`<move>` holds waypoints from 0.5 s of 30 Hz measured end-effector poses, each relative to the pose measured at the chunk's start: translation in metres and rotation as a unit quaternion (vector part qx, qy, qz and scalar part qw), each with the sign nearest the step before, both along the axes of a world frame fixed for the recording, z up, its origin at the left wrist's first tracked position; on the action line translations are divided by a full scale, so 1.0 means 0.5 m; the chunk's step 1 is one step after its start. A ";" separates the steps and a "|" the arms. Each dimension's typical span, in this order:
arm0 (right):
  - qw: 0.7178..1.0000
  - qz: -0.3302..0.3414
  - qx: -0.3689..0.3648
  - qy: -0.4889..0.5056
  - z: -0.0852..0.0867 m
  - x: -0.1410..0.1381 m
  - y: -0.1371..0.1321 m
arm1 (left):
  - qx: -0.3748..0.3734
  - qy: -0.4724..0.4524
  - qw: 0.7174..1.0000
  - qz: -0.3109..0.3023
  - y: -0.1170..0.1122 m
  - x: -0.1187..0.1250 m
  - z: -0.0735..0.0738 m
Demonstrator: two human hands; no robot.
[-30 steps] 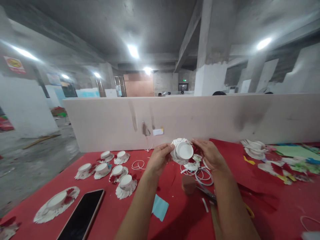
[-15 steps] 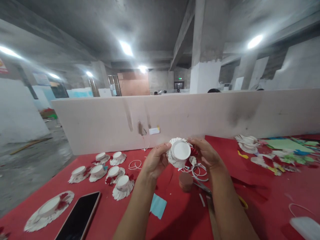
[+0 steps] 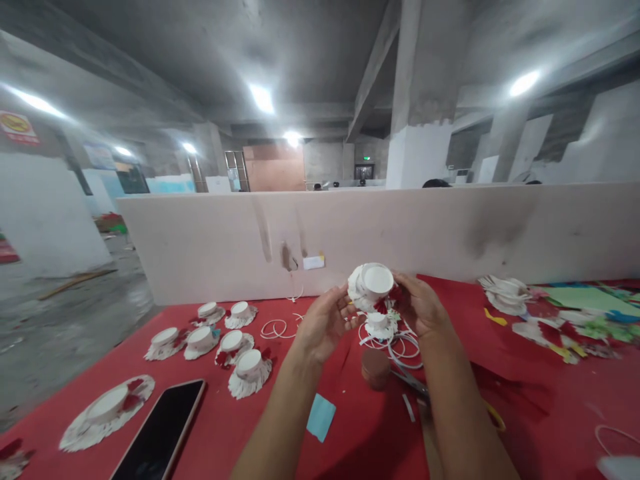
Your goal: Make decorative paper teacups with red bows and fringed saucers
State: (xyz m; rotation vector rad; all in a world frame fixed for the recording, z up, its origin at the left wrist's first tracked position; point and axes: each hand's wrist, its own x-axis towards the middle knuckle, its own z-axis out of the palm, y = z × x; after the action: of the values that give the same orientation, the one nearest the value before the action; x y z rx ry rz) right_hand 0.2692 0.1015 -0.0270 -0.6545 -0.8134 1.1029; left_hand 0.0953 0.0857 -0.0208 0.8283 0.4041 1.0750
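Above the red table (image 3: 235, 427), both hands hold up a white paper-cup hat (image 3: 373, 283) with a fringed brim and a bit of red trim. My left hand (image 3: 325, 323) pinches its left edge with curled fingers. My right hand (image 3: 419, 305) grips its right side. Just below it on the table sits another small white cup hat (image 3: 379, 326) among white paper rings (image 3: 400, 347).
Several finished cup hats (image 3: 220, 337) lie at the left, with a larger plate hat (image 3: 105, 413) and a black phone (image 3: 160, 433) near the front. A brown roll (image 3: 375, 368), scissors (image 3: 415, 387), a blue paper scrap (image 3: 321, 417) and coloured paper scraps (image 3: 565, 320) lie around. A pale partition (image 3: 450, 233) borders the table.
The cup hat in my hands has risen slightly and tilted, its round base facing more upward. My left fingers have shifted on its edge.
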 end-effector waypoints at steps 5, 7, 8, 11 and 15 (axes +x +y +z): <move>1.000 0.005 -0.003 -0.017 0.000 -0.004 -0.004 | -0.020 -0.002 1.000 0.008 0.007 0.005 -0.011; 0.999 0.028 -0.010 -0.021 0.000 -0.006 -0.007 | -0.039 -0.016 0.999 0.007 0.011 0.004 -0.013; 0.999 0.046 -0.014 -0.020 0.000 -0.006 -0.008 | -0.050 -0.025 0.998 0.007 0.013 0.003 -0.013; 0.994 0.107 -0.019 -0.023 -0.004 -0.006 -0.009 | -0.080 -0.046 0.996 -0.001 0.013 -0.001 -0.008; 0.991 0.125 -0.009 -0.047 -0.009 -0.006 -0.008 | -0.096 -0.053 0.994 0.004 0.008 -0.003 -0.001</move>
State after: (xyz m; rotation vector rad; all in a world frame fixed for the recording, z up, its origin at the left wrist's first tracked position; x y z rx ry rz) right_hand 0.2661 0.0976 -0.0315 -0.6341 -0.9874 1.3153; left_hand 0.0940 0.0898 -0.0215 0.5973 0.4156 1.0647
